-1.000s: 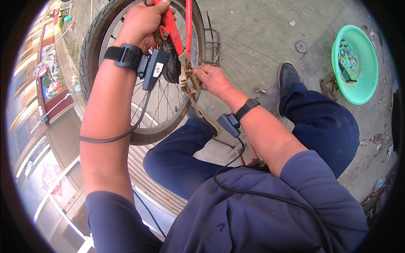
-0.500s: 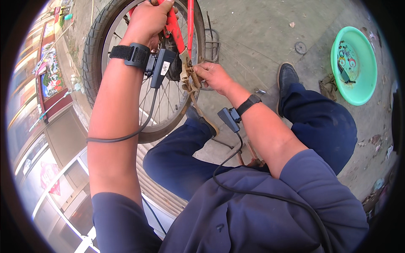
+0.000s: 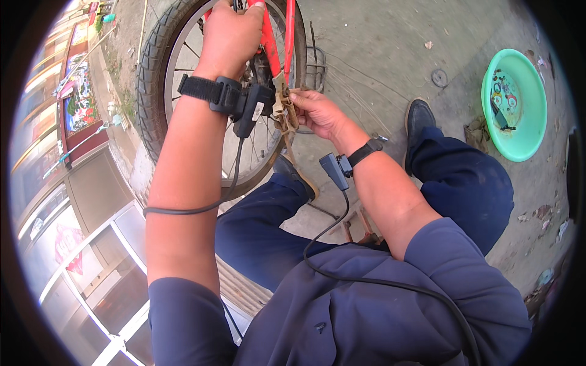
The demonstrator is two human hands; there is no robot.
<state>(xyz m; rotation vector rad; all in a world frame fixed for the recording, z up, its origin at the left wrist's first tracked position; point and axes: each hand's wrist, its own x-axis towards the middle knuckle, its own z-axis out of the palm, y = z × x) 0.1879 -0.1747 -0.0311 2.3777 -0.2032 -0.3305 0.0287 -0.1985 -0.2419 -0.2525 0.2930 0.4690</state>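
Observation:
A bicycle wheel (image 3: pixel 160 67) with a black knobbly tyre stands at the upper left, beside red frame tubes (image 3: pixel 270 46). My left hand (image 3: pixel 233 38) is closed at the top of these tubes; its fingertips are partly hidden behind them. Where the tubes end, a rusty metal bracket (image 3: pixel 284 114) sits beside the wheel's dark hub. My right hand (image 3: pixel 320 111) pinches the bracket's right side between thumb and fingers. Some of its fingers are hidden behind the metal.
A light green basin (image 3: pixel 530 131) holding small parts stands on the concrete at the right. A metal rack (image 3: pixel 315 67) lies behind the wheel. My shoes (image 3: pixel 421 119) flank the work. A white-framed glass door (image 3: pixel 91 268) is at the left. Cables run along both forearms.
The whole view has shifted a little, so the wheel, the basin and my left arm appear farther right and lower. Both hands stay at the same parts; my right fingers have shifted slightly on the bracket.

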